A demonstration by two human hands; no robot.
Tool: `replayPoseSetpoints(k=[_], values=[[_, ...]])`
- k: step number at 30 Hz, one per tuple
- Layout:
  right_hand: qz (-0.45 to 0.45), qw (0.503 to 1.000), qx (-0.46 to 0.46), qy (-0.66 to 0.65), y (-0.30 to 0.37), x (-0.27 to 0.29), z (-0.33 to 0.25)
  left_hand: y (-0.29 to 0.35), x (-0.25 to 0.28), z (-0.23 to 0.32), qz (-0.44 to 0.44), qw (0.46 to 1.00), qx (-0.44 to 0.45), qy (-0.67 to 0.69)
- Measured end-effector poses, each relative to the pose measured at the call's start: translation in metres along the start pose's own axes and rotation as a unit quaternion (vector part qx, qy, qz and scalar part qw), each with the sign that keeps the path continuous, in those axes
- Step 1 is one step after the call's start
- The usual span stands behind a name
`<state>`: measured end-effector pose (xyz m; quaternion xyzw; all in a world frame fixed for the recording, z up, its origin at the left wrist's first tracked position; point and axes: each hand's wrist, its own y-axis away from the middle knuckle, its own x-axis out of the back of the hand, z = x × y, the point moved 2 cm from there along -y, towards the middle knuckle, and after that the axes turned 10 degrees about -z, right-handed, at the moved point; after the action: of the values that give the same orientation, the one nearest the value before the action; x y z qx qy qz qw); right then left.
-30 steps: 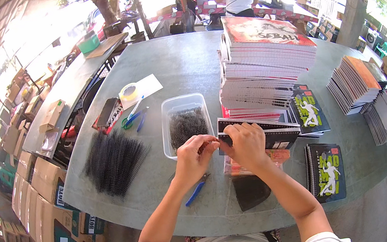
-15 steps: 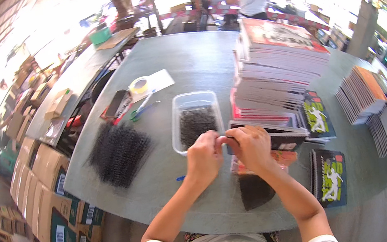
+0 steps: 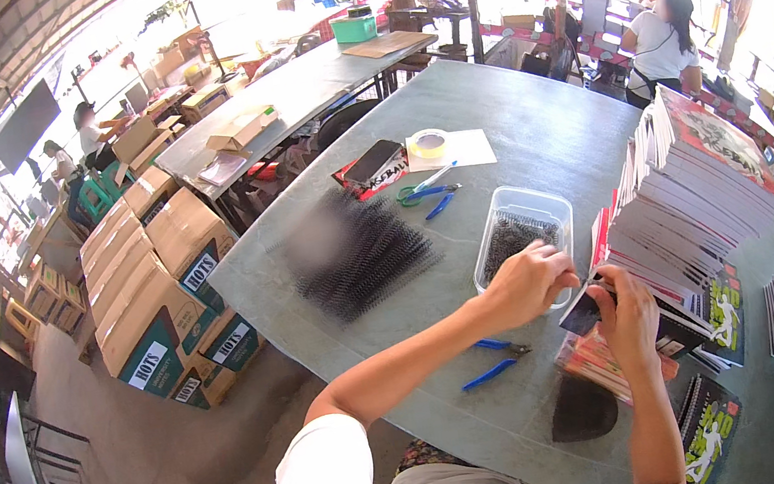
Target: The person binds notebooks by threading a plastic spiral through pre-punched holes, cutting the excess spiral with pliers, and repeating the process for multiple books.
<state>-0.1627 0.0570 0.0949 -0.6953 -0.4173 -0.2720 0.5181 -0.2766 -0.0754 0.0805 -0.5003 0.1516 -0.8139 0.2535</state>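
Note:
My left hand (image 3: 530,282) is closed in a pinch over the near edge of a clear plastic tub (image 3: 546,203) of small dark wire pieces (image 3: 508,240). Whatever its fingers hold is too small to make out. Just to its right, my right hand (image 3: 626,307) grips the edge of a dark-covered booklet (image 3: 581,316) between thumb and fingers. Behind that hand rises a tall leaning stack of booklets (image 3: 684,164). Blue-handled pliers (image 3: 493,363) lie on the table, left of my right forearm.
Black spiral coils (image 3: 375,259) lie in a heap on the table (image 3: 548,105), near a tape roll (image 3: 429,143) and green-handled scissors (image 3: 410,195). Spiral notebooks (image 3: 709,434) stand at right. Cartons (image 3: 160,308) fill the floor at left. A person (image 3: 665,46) is beyond the table.
My view has swung left. My hands, which met at the tub's near edge, are now apart, the right one at the booklet.

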Motion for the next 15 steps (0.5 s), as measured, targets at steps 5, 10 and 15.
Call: replayPoseSetpoints(k=[5, 10, 15], values=[[0.001, 0.998, -0.015, -0.06, -0.002, 0.001, 0.014, 0.036, -0.032, 0.029, -0.161, 0.977, -0.007, -0.139], [0.016, 1.0, 0.001, -0.025, 0.0, 0.001, 0.008, 0.106, -0.032, -0.025, -0.358, 0.914, 0.174, -0.082], [0.008, 0.997, -0.016, -0.076, -0.001, -0.004, 0.017, 0.102, -0.041, -0.007, -0.394, 0.888, 0.169, -0.167]])
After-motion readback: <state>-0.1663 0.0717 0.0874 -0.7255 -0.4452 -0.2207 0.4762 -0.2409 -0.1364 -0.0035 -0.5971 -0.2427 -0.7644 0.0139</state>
